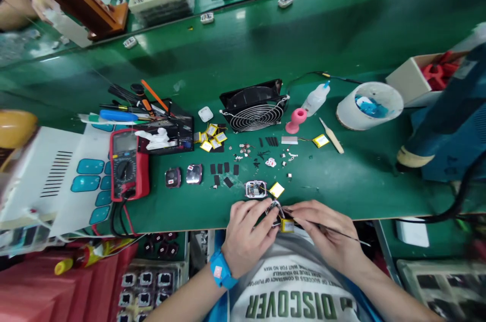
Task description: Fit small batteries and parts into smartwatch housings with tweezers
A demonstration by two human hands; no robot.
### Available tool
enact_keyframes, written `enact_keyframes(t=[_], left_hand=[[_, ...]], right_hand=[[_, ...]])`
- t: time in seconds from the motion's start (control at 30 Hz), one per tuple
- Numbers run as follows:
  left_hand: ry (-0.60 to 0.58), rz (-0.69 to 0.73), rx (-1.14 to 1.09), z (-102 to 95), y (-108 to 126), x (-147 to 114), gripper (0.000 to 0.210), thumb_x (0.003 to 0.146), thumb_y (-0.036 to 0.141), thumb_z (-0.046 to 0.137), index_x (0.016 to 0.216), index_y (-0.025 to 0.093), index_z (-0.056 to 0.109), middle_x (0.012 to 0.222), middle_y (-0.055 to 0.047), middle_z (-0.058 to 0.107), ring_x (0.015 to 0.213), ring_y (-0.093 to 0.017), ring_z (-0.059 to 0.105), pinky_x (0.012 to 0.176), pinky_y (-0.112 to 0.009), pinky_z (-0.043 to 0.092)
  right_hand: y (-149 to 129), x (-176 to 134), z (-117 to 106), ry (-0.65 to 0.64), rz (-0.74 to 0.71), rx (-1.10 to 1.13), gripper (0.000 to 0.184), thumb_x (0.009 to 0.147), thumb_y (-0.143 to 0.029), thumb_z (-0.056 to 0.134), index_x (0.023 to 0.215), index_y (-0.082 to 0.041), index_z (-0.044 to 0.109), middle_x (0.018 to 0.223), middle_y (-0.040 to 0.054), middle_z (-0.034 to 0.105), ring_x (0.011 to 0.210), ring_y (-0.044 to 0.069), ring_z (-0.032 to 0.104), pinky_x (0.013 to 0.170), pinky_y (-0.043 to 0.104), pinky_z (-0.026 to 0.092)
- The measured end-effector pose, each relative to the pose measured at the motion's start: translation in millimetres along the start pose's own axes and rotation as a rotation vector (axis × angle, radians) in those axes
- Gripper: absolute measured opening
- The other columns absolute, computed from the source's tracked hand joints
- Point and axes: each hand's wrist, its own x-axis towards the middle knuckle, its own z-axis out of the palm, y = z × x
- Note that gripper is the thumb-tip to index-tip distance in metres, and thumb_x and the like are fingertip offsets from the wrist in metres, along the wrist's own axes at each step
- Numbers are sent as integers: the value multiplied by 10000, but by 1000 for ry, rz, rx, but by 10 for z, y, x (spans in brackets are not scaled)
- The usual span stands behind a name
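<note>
At the bench's front edge my left hand [252, 223] is closed around a small opened watch case [274, 206] with electronics inside. My fingers cover much of it. My right hand [326, 231] pinches a slim dark tool that looks like tweezers [341, 232], its tip at the watch case. Below the case, between my hands, hangs a yellow-edged battery [287, 225]. Just beyond lies a second open watch case [255, 189] with a wired battery [277, 190] beside it. Small black pads [220, 168], screws and tiny parts are scattered farther back.
A fan [255, 107] stands at the back. On the left are a red multimeter [129, 165] and a tool holder [178, 132]. To the right are a bottle [317, 99], a white tub [369, 105] and a blue cylindrical tool [442, 109]. A co-worker's hand [47, 5] shows top left.
</note>
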Motion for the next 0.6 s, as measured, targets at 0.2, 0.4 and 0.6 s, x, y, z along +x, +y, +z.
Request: enact_keyframes(t=[0.2,0.4,0.6], left_hand=[[20,26,6,-20,29,51,237,1184,217,760,1363,229,914,1251,-83,1013,1104,-278,892,970,-411,732],[36,-9,-17,12,36,29,264,1159,217,788,1388,219,920,1266,-76,1012,1098,-278,893,980,-421,749],[25,6,-1,25,30,2,270,1161,231,804,1405,247,919,1281,-83,1007,1139,-295,893,977,-438,742]], right_hand=[[13,-1,-42,-19,6,-21,339,1140,-97,791,1203,-379,969,1113,16,1038,882,264,1012,833,277,848],[13,-12,-17,-24,-1,-32,334,1130,-83,806,1212,-365,965,1133,28,1041,889,267,1017,848,274,850],[-28,39,21,-108,-36,-60,444,1135,-61,798,1341,-426,945,1232,24,1040,987,297,1028,937,328,873]])
